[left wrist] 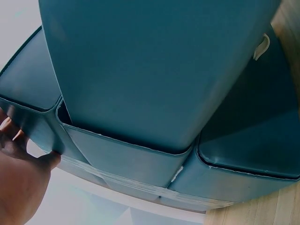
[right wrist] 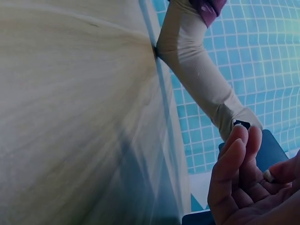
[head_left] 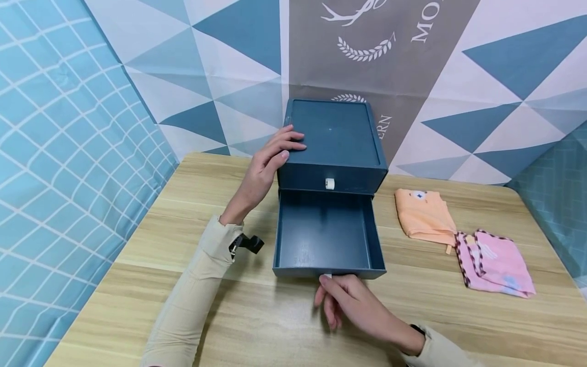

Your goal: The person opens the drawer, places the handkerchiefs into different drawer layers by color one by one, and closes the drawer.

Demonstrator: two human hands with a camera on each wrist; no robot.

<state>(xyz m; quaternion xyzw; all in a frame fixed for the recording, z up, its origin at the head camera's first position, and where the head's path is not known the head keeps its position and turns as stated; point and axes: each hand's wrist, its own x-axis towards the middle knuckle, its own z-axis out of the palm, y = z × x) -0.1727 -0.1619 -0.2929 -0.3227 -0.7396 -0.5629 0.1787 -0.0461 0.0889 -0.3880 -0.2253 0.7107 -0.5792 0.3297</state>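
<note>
Pinching the tab (head_left: 327, 276) between thumb and a finger, the right hand (head_left: 350, 300) holds the front of the lower drawer (head_left: 298, 273), its other fingers loosely bent below. Across from it, the left hand (head_left: 266, 163) rests on the left edge of the blue cabinet (head_left: 337, 132), fingers apart on the top and gripping nothing. The drawer stands well out toward the person, beneath a closed upper drawer (head_left: 302, 176) (which wears a white pull (head_left: 329, 183) of its own). Sliding the drawer looks to be the step in hand, though whether it is travelling or at rest cannot be told. Either direction, the move seems to call for a straight, level draw or push at the tab, with the left hand steadying the cabinet. Farther right on the wooden table (head_left: 247, 331) lie a folded orange cloth (head_left: 424, 216) and, just beside it, a pink cloth (head_left: 502, 262); a patterned wall (head_left: 247, 35) rises behind.
</note>
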